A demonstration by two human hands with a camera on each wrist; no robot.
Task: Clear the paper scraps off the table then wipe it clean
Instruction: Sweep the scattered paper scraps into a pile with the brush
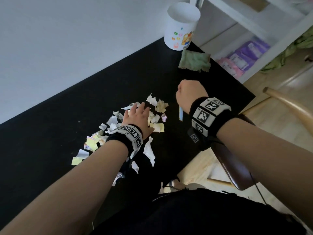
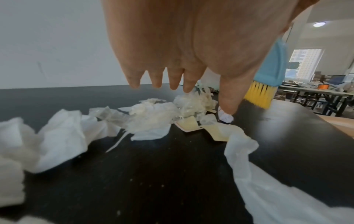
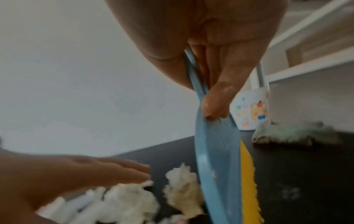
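Torn paper scraps (image 1: 152,100) (image 2: 153,115) (image 3: 182,186), white and pale yellow, lie strewn in a band across the black table (image 1: 67,126). My left hand (image 1: 137,116) (image 2: 168,81) hovers flat over the heap with straight, spread fingers (image 3: 118,168), holding nothing. My right hand (image 1: 189,94) (image 3: 216,91) grips the handle of a blue brush (image 3: 216,151) (image 2: 272,68) with yellow bristles (image 2: 258,97), held upright just right of the scraps. A green cloth (image 1: 194,62) (image 3: 291,134) lies crumpled at the table's far end.
A white bin with cartoon stickers (image 1: 181,26) (image 3: 250,109) stands past the cloth at the far corner. White shelving (image 1: 254,39) with packets is on the right. A wooden chair (image 1: 237,167) stands close by the table's near edge. A grey wall (image 1: 67,39) runs along the left.
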